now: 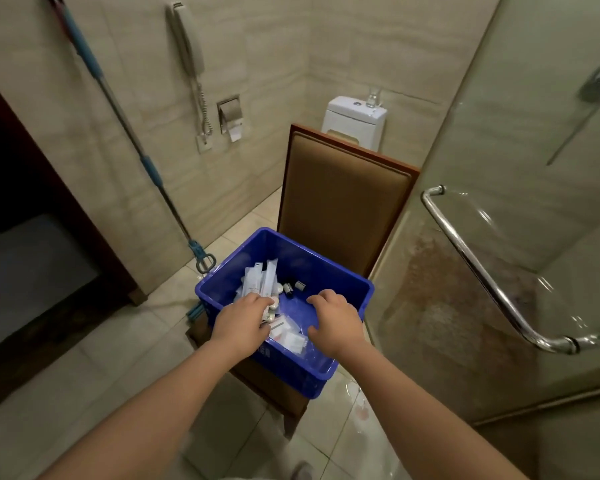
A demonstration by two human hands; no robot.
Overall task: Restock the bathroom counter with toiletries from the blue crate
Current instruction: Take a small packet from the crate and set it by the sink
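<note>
Crate (328, 263) sits on the chair (343, 202) seat, with both hands down inside it. Left hand (241, 322) is by the left wall, fingers curled onto some small white bits (273, 304); can't tell if it's actually got one. Right hand (335, 323) hovers mid-crate, fingers loosely bent, nothing in it. Inside: long white sachets (260, 282) leaning far-left, little bottles (293, 289) at the back, and blurry clear packets (291, 337) half hidden under the hands.

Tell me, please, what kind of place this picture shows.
Most likely a hotel bathroom: a white ceramic toilet stands in the far corner, a glass shower door with a curved chrome handle is on the right, and a beige wall-mounted telephone hangs on the tiled wall.
</note>
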